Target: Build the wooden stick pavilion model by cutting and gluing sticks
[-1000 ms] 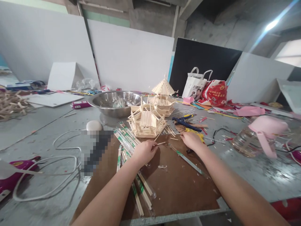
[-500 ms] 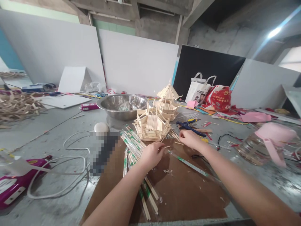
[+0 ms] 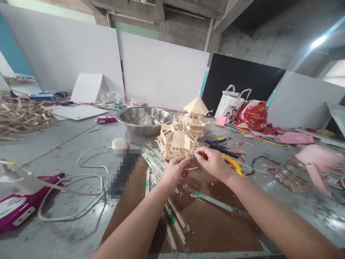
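Note:
My left hand (image 3: 175, 169) is closed, fingertips pinched in front of a small pavilion model (image 3: 181, 141) made of wooden sticks. A short piece of wooden stick (image 3: 192, 168) juts from beside its lower fingers. My right hand (image 3: 212, 162) faces it with thumb and forefinger pinched near the model's right front corner; what lies between those fingers is too small to make out. Wrapped chopsticks (image 3: 156, 163) lie under and beside my left forearm on a brown board (image 3: 215, 226). An emptied-looking plastic wrapper (image 3: 214, 201) lies below my right hand.
Blue-handled cutters (image 3: 219, 145) and a yellow tool (image 3: 235, 165) lie right of the model. Behind stand a taller stick tower (image 3: 196, 106) and a steel basin (image 3: 126, 124). A pink-lidded jug (image 3: 292, 172) is at right; a purple power strip (image 3: 20, 212) with white cable at left.
My right hand has moved left from beside the cutters to near my left hand, uncovering the yellow tool. My left hand has risen slightly. The view has shifted a little.

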The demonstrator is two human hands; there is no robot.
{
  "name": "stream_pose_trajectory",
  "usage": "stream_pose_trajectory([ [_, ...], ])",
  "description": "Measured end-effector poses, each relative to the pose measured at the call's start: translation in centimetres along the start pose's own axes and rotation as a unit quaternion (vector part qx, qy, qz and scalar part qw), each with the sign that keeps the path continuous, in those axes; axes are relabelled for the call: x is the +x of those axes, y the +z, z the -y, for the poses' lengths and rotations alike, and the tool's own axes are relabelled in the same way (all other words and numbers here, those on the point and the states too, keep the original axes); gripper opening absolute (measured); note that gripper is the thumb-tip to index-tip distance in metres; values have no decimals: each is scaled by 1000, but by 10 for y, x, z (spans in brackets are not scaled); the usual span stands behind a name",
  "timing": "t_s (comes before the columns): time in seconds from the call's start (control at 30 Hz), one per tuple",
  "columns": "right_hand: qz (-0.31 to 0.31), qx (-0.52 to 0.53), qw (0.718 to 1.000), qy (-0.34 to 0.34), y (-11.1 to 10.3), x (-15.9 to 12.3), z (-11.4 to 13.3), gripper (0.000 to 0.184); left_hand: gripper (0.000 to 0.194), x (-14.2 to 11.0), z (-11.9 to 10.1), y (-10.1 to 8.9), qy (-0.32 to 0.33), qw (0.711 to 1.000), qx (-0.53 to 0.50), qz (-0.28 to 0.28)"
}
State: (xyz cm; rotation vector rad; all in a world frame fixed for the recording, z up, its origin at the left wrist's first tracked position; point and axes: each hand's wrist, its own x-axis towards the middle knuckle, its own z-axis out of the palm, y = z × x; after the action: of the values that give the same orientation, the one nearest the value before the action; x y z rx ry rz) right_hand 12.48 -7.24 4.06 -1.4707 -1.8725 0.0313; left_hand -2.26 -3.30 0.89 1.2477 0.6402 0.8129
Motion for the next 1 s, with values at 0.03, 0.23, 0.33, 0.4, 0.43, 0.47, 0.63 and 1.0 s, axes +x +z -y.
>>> stream_pose_trajectory([
  [0.03,10,-44,998,-36,2,-2,1,18,34,0,-1,-1,-1,1000,-19,2],
  [0.23,27,-110,987,-118,15,-10,-5,22,33,0,0,-3,-32,997,-70,9],
  [0.33,19,-66,992,-102,16,-13,-7,21,31,2,4,-4,-59,995,-77,23],
  [0.4,19,-27,996,-83,16,-16,-6,20,30,3,5,-4,-58,995,-76,24],
  [0.43,21,-8,997,-75,15,-18,-5,19,29,3,6,-5,-55,996,-73,24],
  [0.47,25,9,997,-68,15,-20,-4,18,28,3,7,-5,-53,996,-71,26],
  [0.63,45,59,996,-40,10,-24,-6,18,25,5,7,-4,-46,998,-42,26],
  [1.0,146,-208,957,140,-2,-3,-69,25,14,8,23,-5,29,951,308,20],
])
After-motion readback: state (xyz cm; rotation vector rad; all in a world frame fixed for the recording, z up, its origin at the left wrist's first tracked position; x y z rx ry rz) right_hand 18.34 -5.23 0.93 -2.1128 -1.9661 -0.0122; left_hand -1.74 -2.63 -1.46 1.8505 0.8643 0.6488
